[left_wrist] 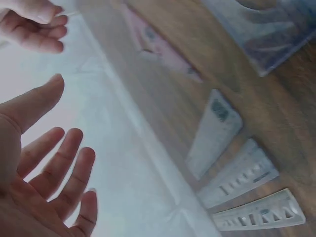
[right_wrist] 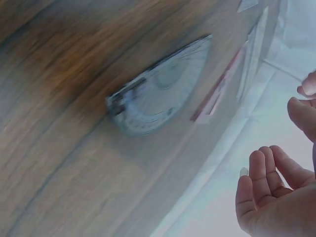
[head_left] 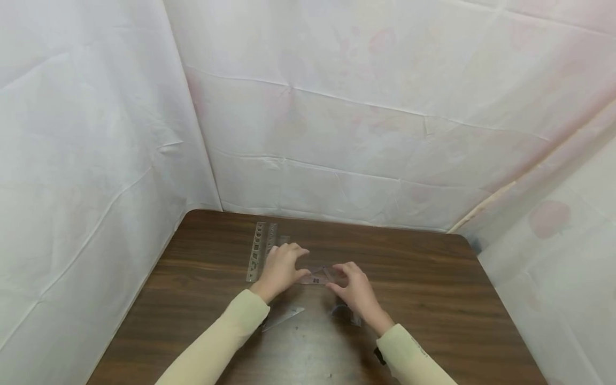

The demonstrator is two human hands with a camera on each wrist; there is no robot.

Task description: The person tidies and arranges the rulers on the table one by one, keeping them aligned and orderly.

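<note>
- Reaching in from the near edge of the table (head_left: 433, 278), the left hand (head_left: 279, 270) and right hand (head_left: 358, 291) meet over a small clear set square (head_left: 317, 276); the fingertips of both seem to touch its ends, though whether they pinch it or only rest on it cannot be told from the head view.
- In the wrist views the fingers (left_wrist: 59, 168) of the left hand are spread and relaxed, and the right hand's are loosely curved with nothing clasped in the palm.
- Just left of the set square, past the left hand, 2 clear stencil rulers (head_left: 262, 248) lie side by side, running toward the far edge.
- Nearer the person than the set square, a second clear triangle (head_left: 284, 316) lies by the left sleeve, and a clear protractor (right_wrist: 158, 94) lies under the right wrist.
- Judged from this layout, the rulers look already lined up; the set square is in hand, and the triangle and protractor seem untouched.
- Markings on the tools are too blurred to read; no brand is legible.
</note>
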